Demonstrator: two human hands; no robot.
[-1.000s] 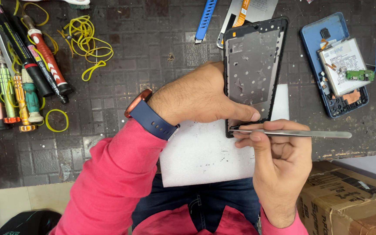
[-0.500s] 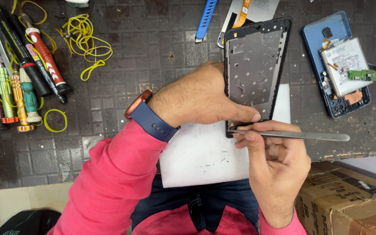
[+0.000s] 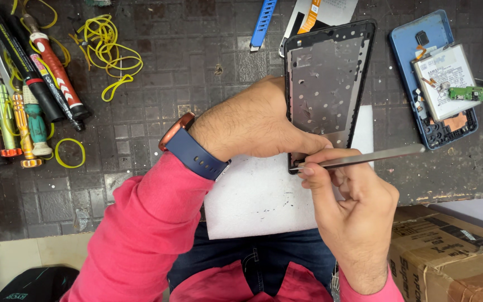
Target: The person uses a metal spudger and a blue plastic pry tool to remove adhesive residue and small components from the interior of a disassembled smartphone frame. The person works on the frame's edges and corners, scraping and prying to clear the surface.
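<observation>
Surface: a dark rubbery work mat [image 3: 157,95] moulded in small squares, scuffed and dusty; a plain white sheet [image 3: 258,196] lies at its near edge
Phone frame: a black rectangular phone frame [image 3: 325,84] with rounded corners and a dull grey metal inner plate, lying flat, its lower end over the white sheet; it sits in the middle of the mat, just ahead of the person
Left hand: the left hand [image 3: 247,120] rests palm-down along the frame's left edge; fingers together, thumb pressed onto the lower corner, pinning it
Right hand: the right hand [image 3: 347,207] pinches slim metal tweezers [image 3: 364,158]; fingers clamped on the shaft, the tip touching the frame's bottom corner just beside the left thumb
Wrist: a navy strap with a copper-toned watch [image 3: 188,146]; a pink sleeve behind it
Right of frame: a blue back cover [image 3: 434,72], open, with a pale flat battery and a small green board inside; well apart from the hands
Left side: screwdrivers [image 3: 12,106] with ribbed coloured handles, lying side by side; yellow rubber bands [image 3: 107,50] in a loose tangle
Near corner: a brown cardboard box [image 3: 454,251], creased
</observation>
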